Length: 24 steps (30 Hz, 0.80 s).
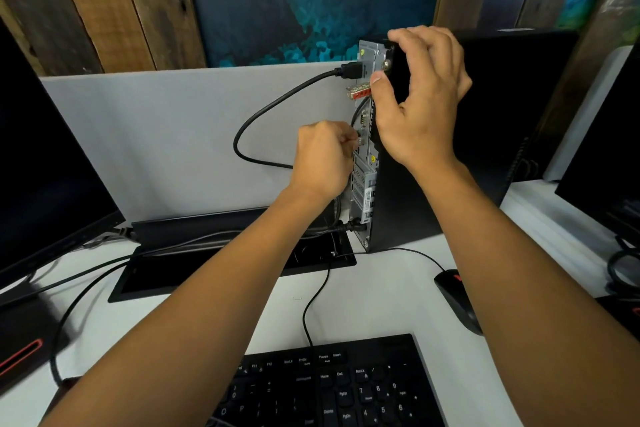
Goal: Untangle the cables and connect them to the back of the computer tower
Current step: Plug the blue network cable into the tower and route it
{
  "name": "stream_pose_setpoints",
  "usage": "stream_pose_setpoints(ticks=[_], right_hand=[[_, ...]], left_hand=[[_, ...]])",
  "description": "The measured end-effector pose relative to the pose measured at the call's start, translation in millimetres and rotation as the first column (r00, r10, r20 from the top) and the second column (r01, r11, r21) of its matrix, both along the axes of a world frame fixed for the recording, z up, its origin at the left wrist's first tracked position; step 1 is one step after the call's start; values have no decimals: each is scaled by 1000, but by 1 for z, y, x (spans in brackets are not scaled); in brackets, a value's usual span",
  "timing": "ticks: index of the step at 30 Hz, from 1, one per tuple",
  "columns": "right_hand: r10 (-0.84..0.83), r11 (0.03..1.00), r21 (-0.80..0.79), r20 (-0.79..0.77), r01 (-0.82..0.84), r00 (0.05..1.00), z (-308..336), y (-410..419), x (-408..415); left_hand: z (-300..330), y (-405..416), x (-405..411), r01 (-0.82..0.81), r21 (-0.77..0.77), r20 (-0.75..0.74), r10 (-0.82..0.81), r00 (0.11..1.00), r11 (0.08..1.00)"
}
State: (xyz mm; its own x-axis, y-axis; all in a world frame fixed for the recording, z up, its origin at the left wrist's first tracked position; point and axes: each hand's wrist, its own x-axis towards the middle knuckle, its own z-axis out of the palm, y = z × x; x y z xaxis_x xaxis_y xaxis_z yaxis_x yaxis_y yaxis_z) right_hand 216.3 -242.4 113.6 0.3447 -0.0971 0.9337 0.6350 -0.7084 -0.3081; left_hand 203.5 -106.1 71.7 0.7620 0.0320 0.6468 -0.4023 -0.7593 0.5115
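A slim black computer tower [485, 135] stands upright on the white desk, its metal back panel [363, 184] facing left. My right hand [422, 97] grips the tower's top rear corner. My left hand [322, 159] is closed on a small cable plug pressed against a port at mid-height of the back panel. A thick black cable [263, 111] loops from a plug near the panel's top down behind my left hand. Another black plug [353, 225] sits in the panel near the bottom.
A black keyboard [329, 388] lies at the front edge, its thin cable [311, 305] running up to an open cable hatch [207, 270]. A black mouse [457, 298] rests right of it. Dark monitors stand at the left [48, 166] and far right [609, 166]. A grey divider [173, 135] backs the desk.
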Motion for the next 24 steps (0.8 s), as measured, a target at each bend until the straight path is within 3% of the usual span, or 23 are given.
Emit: stream_pose_setpoints(ticks=[5, 14, 17, 24], right_hand=[[-5, 1000, -1, -13, 5, 1000, -1, 0, 1], [2, 1000, 0, -4, -2, 1000, 0, 2, 1], [-7, 1000, -24, -4, 7, 1000, -2, -2, 1], [-5, 1000, -30, -14, 5, 1000, -1, -4, 0]], left_hand=[[14, 14, 4, 61, 141, -105, -46, 993, 988], [7, 9, -4, 92, -186, -47, -103, 994, 978], [1, 5, -5, 58, -49, -13, -59, 998, 997], [-11, 9, -7, 17, 82, 104, -25, 994, 996]])
